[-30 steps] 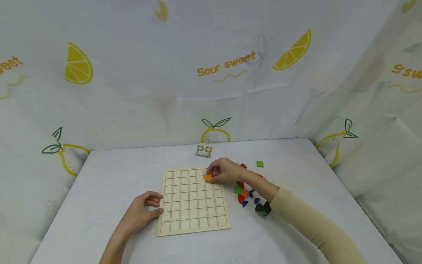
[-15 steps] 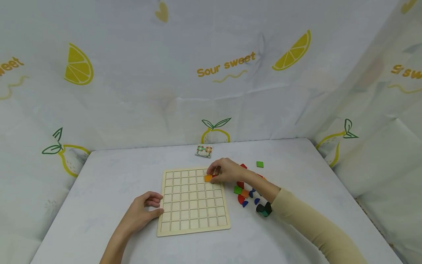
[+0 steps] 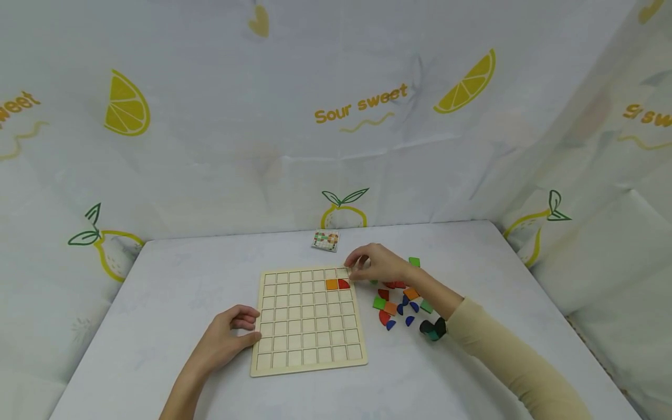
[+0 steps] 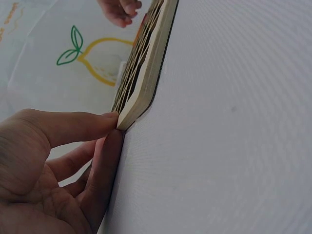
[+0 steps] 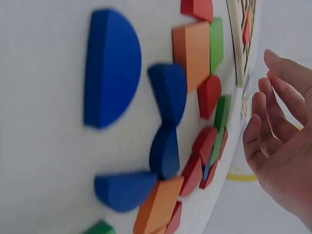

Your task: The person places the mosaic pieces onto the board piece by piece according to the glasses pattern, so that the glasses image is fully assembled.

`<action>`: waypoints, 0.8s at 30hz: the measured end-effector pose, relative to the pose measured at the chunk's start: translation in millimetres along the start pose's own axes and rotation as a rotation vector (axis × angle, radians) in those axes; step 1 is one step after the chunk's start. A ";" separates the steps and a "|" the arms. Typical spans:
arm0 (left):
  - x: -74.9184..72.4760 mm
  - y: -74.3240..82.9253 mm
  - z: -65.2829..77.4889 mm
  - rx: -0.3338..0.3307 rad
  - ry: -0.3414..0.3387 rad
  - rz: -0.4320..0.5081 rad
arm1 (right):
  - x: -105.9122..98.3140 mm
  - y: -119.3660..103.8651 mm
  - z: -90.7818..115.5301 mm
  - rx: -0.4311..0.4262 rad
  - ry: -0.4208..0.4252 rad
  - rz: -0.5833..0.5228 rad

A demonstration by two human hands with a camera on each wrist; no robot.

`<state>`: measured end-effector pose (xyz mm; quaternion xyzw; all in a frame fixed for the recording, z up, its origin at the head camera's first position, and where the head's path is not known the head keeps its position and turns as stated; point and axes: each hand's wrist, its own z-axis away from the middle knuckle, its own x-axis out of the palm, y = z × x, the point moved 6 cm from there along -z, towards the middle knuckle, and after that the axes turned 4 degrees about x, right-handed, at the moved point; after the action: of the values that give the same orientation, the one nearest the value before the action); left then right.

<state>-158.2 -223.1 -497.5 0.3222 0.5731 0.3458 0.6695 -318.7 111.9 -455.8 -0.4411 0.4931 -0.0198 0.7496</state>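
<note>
My left hand [image 3: 228, 334] holds the left edge of the wooden grid board [image 3: 296, 325], which lies flat on the table. In the left wrist view its thumb [image 4: 83, 127] and a finger meet at the board's edge. On the board's right side, an orange square tile [image 3: 332, 284] sits in one cell, with a red quarter-circle tile [image 3: 343, 284] in the cell beside it. Just off the upper right corner is my right hand [image 3: 379, 263], its fingers loosely bent. The right wrist view shows nothing between its thumb and fingers.
Right of the board lie loose pieces: blue half circles [image 5: 117, 73], orange squares [image 5: 195, 51], red rounded pieces [image 5: 209, 97] and green squares [image 3: 379, 303]. Behind the board lies a small pattern card [image 3: 326, 240]. A printed cloth [image 3: 220, 151] hangs at the back.
My right hand has let go of the red quarter-circle tile and drawn back to the right, off the board. The left hand stays at the board's left edge.
</note>
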 end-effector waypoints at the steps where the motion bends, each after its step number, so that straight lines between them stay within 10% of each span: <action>1: 0.0 0.0 0.2 0.000 -0.001 0.001 | -3.2 1.3 0.8 0.001 0.004 -0.002; 24: -0.2 2.2 0.3 0.019 -0.002 -0.004 | -45.2 66.7 24.1 0.179 0.041 0.013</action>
<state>-158.2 -222.1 -495.5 0.3276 0.5763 0.3387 0.6677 -350.7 189.1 -465.6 -0.3687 0.5074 -0.0677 0.7759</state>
